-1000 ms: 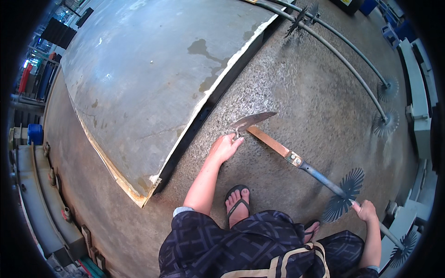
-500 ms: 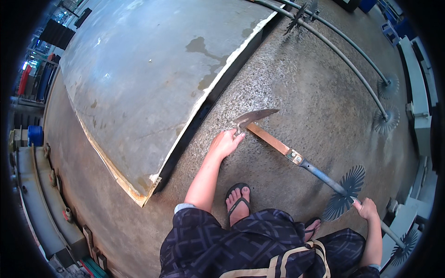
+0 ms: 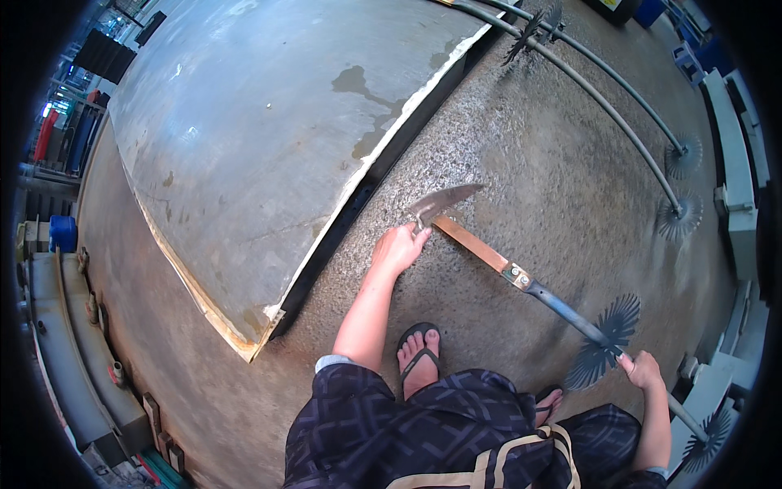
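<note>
My left hand (image 3: 397, 248) is closed on the base of a curved, pointed metal blade (image 3: 448, 198), whose tip points right. Right beside the blade's base is the far end of a long pole (image 3: 562, 308); whether they touch I cannot tell. That end is a flat copper-brown bar (image 3: 471, 243), bolted to the blue-grey shaft. My right hand (image 3: 643, 370) is wrapped round the shaft just behind a dark slotted disc (image 3: 607, 342). Past my hand the pole runs on to another slotted disc (image 3: 707, 440) at lower right.
A large grey metal-topped platform (image 3: 236, 187) with a pale, ragged edge fills the upper left. Two similar rods with slotted discs (image 3: 678, 215) lie at the upper right. Machine parts (image 3: 73, 326) stand at left, pale beams (image 3: 740, 204) at right. My sandalled foot (image 3: 419, 363) is below.
The view has shifted slightly. The blade's tip has risen a little and my left forearm has swung slightly right. Both hands keep their grips.
</note>
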Motion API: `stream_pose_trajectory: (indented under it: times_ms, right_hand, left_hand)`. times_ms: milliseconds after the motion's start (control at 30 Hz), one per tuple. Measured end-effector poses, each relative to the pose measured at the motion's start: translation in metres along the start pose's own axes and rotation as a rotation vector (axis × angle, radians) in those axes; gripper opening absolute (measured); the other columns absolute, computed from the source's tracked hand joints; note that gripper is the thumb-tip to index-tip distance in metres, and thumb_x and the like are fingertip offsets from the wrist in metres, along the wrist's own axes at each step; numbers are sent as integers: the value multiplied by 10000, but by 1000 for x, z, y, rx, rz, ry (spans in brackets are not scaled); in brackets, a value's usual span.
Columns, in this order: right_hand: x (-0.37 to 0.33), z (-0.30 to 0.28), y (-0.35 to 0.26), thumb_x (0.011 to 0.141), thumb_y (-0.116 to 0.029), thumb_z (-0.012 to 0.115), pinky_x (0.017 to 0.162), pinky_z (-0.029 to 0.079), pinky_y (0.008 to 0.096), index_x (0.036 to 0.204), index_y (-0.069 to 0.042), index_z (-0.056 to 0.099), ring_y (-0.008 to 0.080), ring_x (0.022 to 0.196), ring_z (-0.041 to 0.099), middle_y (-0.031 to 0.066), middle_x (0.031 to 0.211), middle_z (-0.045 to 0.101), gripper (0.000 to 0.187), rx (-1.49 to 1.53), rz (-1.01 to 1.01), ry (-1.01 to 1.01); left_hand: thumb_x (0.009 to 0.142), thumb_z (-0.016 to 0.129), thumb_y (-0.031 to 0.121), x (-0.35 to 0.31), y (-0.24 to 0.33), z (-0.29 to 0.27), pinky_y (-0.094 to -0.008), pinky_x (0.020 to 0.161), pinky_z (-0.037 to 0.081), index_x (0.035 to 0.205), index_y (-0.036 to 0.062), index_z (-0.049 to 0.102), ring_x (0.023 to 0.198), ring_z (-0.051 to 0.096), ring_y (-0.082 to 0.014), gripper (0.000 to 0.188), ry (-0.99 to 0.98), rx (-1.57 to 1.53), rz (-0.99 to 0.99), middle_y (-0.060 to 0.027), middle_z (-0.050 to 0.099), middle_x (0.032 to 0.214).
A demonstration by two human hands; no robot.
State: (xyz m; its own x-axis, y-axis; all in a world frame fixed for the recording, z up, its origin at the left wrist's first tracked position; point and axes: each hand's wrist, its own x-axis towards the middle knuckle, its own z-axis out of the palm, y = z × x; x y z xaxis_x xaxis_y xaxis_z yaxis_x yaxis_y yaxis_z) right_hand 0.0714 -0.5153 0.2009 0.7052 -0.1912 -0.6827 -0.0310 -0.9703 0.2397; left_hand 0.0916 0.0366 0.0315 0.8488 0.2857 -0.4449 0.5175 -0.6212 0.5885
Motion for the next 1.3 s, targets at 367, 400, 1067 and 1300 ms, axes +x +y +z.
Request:
stream_pose_trajectory:
  times_ms: [367, 400, 1067, 1300]
  right_hand:
    - [0, -1, -12, 738, -728, 483, 758, 489, 472, 771, 53, 681, 441, 825, 622, 307, 754, 611, 807, -22, 1, 9]
    - [1, -1, -13, 737, -732, 480, 758, 488, 472, 771, 53, 680, 441, 826, 622, 308, 754, 610, 812, -24, 1, 9]
    - [-8, -1, -18, 719, -738, 504, 760, 492, 473, 769, 30, 691, 424, 815, 626, 287, 754, 621, 792, -67, -22, 75]
    - [-20, -10, -26, 724, -712, 533, 726, 493, 480, 733, 44, 673, 437, 774, 624, 296, 716, 603, 769, -39, -37, 135]
  left_hand:
    - [890, 529, 448, -25, 23, -2, -473, 800, 481, 966, 31, 617, 898, 631, -388, 433, 1, 131, -20, -223, 660, 887]
    - [894, 528, 431, -30, 23, -3, -466, 807, 488, 1000, 36, 619, 895, 634, -385, 419, -14, 147, -16, -227, 660, 891]
    - [909, 502, 384, -84, 64, 24, -494, 708, 520, 972, 20, 573, 765, 657, -402, 376, -149, 203, 33, -229, 663, 793]
    - [914, 493, 379, -73, 49, 19, -490, 705, 524, 958, 20, 574, 763, 657, -410, 370, -29, 228, -9, -234, 663, 789]
